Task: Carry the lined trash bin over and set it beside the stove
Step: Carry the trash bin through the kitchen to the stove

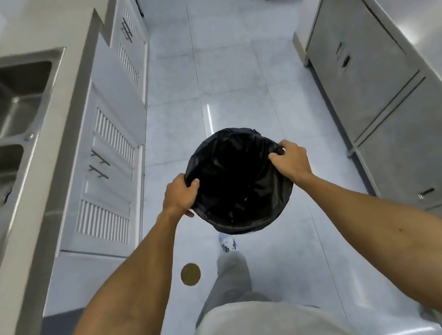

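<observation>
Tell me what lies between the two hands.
In the head view, the trash bin with its black liner spans the gap; the left hand and right hand grip opposite sides of its rim.

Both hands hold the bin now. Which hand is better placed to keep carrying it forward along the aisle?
Neither alone, probably. The left hand grips the near-left rim of the lined trash bin and the right hand grips the right rim, on opposite sides. The bin hangs above the floor, so keeping both seems steadier.
</observation>
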### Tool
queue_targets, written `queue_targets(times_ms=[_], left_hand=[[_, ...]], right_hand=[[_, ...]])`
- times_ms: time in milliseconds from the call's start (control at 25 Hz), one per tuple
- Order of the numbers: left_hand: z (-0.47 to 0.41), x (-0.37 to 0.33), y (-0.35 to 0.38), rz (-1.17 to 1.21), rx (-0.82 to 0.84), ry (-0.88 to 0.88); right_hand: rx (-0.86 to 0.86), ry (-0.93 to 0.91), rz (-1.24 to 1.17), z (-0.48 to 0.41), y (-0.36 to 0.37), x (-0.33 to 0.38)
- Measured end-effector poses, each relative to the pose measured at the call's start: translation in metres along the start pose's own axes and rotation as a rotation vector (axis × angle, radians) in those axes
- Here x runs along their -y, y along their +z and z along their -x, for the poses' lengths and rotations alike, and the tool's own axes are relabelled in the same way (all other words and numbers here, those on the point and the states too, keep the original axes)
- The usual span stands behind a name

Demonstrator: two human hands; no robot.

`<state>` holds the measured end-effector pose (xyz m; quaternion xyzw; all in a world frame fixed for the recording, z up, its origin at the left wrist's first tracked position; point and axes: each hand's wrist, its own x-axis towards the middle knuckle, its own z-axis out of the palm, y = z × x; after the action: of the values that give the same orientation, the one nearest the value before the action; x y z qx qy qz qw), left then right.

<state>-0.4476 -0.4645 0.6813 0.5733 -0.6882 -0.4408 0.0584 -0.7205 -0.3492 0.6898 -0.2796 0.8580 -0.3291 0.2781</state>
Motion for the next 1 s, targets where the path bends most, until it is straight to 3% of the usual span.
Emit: queue_targets(times_ms=[360,640,1000], left_hand=[[-0.234,-0.109,-0.079,-0.036,-0.137,0.13],[-0.392,-0.198,-0.105,0.037,-0.354,0.147],[-0.599,-0.323,-0.115,0.097,-0.308,0.089]], right_hand=[[-0.107,0.028,-0.076,-0.216,0.018,0.129],[-0.135,0.022,-0.098,-0.383,0.014,0.2],[-0.079,-0.031,-0.019,-0.624,-0.013,0.281]])
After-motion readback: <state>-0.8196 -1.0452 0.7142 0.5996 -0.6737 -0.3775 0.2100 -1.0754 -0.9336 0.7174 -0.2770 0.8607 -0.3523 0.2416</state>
